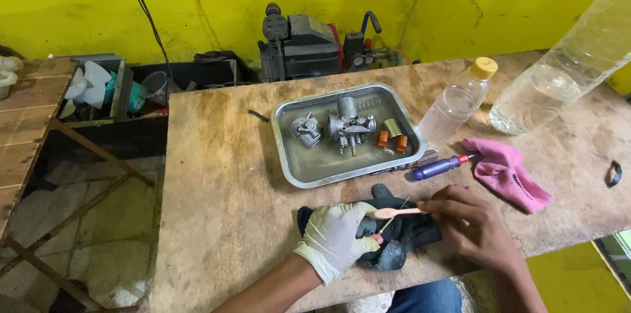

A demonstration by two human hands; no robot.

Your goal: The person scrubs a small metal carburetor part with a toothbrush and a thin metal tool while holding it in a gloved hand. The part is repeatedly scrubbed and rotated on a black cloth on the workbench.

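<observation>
At the workbench's near edge, a gloved left hand (334, 237) grips a small part on a black cloth (394, 247) while the bare right hand (474, 226) pinches a pink toothbrush (394, 212). Beyond lie a purple-handled screwdriver (437, 168), a pink rag (509, 171), a metal tray (302, 169) holding a carburetor (350, 127), and two clear bottles (457, 104) toward the far right corner.

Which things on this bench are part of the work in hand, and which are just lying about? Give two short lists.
In use: left hand in white glove, right hand, pink toothbrush, small dark part, black cloth.

Lying about: metal tray with carburettor, blue-handled screwdriver, pink cloth, two plastic bottles.
</observation>
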